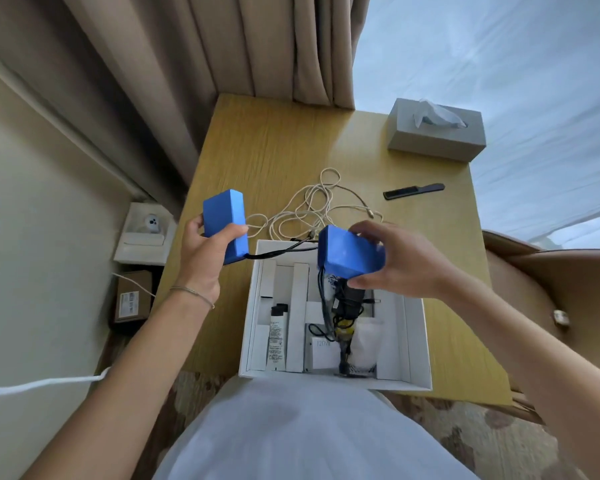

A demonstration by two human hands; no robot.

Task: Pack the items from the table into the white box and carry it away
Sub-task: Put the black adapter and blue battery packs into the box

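The white box sits open at the near edge of the desk, right in front of me, its inside split by white card dividers. In its left slot lies a white tube with a black cap; toward the middle a black adapter with tangled black cables rests beside white wrapping.

I hold two blue blocks, one in each of my hands. My left hand grips the left blue block above the desk, left of the box. My right hand curls over the right blue block, held above the box's far side. A black wire runs between the two blocks.

Farther back one cream cable lies in loose loops, partly hidden behind my right hand. To the right lies one black comb, and at the far right corner stands one grey tissue box.
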